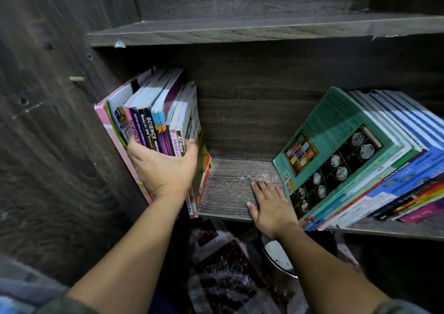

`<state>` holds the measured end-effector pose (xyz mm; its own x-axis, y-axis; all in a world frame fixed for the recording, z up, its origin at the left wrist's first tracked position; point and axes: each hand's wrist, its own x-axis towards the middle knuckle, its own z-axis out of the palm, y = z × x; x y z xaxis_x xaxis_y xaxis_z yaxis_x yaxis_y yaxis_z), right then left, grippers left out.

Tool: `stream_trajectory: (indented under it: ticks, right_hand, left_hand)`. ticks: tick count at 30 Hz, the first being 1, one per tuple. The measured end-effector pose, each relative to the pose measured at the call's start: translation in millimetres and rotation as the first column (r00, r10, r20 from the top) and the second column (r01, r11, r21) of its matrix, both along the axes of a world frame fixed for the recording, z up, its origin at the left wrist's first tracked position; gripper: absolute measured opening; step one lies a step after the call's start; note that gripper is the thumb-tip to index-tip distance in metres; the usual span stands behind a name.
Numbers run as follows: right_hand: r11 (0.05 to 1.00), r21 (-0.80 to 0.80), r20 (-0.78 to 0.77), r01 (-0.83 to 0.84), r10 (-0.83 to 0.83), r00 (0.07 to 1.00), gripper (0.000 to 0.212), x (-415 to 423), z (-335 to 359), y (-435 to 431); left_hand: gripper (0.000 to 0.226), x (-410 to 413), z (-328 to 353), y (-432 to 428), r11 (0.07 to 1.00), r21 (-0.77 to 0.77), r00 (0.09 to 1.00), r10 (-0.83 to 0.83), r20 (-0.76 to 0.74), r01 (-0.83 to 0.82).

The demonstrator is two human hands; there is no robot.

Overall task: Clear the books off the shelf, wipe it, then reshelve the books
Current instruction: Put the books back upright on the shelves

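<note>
A dark wooden shelf board [230,184] holds two groups of books. On the left, several upright books [158,121] lean against the side wall, with a pink cover outermost. My left hand [163,167] grips the lower spines of this group, thumb on the right side and fingers on the left. On the right, a stack of several books [374,164] leans over, a green cover with black picture panels on top. My right hand [269,203] rests flat on the bare, dusty board, fingers straight, its edge against the green book.
An upper shelf board [264,28] crosses above. The cabinet's side wall [48,133] stands at the left. Below the shelf lie a patterned rug [228,272] and a round metal bowl [278,256].
</note>
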<state>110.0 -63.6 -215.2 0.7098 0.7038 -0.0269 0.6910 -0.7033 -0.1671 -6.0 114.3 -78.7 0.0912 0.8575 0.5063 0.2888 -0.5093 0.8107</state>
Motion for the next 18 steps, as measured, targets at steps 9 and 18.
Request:
stream_trajectory:
  ticks: [9,18]
  right_hand:
    - [0.992,0.110,-0.159,0.062,-0.044,0.986,0.061,9,19,8]
    - [0.561,0.828,-0.128,0.013,0.165,0.978,0.037,3,197,-30]
  left_hand:
    - [0.071,2,8,-40,0.996,-0.064,0.998,-0.069,0.007,0.069]
    - [0.068,35,8,-101,0.974,-0.066,0.975,-0.213,0.066,0.217]
